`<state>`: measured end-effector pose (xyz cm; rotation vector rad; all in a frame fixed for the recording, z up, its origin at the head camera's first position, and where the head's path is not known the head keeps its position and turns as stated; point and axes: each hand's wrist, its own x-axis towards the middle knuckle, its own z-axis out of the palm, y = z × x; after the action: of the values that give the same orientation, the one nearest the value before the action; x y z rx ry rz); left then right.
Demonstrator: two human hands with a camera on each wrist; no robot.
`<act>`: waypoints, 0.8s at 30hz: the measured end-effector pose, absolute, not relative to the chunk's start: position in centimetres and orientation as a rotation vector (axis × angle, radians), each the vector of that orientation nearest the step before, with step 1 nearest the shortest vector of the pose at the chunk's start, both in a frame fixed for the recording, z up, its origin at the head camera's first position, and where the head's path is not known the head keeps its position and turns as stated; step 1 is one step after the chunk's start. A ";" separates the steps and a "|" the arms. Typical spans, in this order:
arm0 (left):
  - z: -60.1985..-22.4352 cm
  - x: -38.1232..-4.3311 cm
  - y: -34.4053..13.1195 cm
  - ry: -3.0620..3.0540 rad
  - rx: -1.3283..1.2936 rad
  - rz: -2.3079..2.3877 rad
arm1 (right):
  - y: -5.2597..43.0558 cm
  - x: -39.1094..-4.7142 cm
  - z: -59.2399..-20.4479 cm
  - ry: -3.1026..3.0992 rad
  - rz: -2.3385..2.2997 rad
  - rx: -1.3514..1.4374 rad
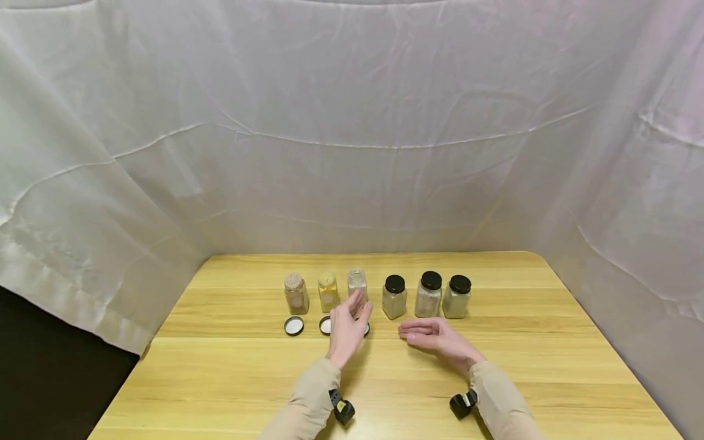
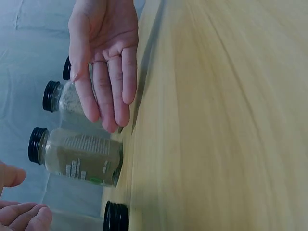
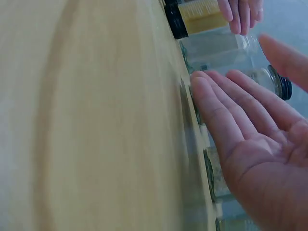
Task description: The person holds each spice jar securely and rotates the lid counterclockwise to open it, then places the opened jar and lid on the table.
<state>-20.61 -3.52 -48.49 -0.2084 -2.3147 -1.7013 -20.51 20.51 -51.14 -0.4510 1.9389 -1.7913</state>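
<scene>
My left hand [image 1: 349, 327] is in front of an uncapped glass jar [image 1: 357, 278], its thumb apart from its fingers. Nothing shows between them in the left wrist view, where that hand [image 2: 24, 211] is partly cut off. To its left stand a jar of yellow powder [image 1: 329, 294] and one of brownish contents [image 1: 297, 296], both uncapped. My right hand [image 1: 442, 342] hovers with straight fingers and holds nothing, as its bare palm [image 3: 269, 159] confirms. The nearest jar to it is a black-capped one [image 1: 394, 299].
Two more black-capped jars, a taller one [image 1: 428, 296] and a shorter one [image 1: 456, 298], stand at the right of the row. Black lids lie inner side up before the uncapped jars, one at the left [image 1: 294, 326]. Pale cloth [image 1: 357, 183] hangs behind the wooden table [image 1: 231, 366].
</scene>
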 end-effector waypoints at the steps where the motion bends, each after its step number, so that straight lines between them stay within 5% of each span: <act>1: -48.5 -20.7 -3.4 -2.322 -0.216 -1.713 | 20.6 -20.5 -51.2 1.909 -1.837 -0.420; 24: -49.6 -23.2 0.2 -2.455 -0.385 -1.663 | 22.7 -20.5 -51.3 1.775 -2.311 0.019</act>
<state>-23.19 0.24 -49.57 -0.3848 -2.4553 -1.6628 -20.53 22.74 -51.32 0.0195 1.7747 -2.3112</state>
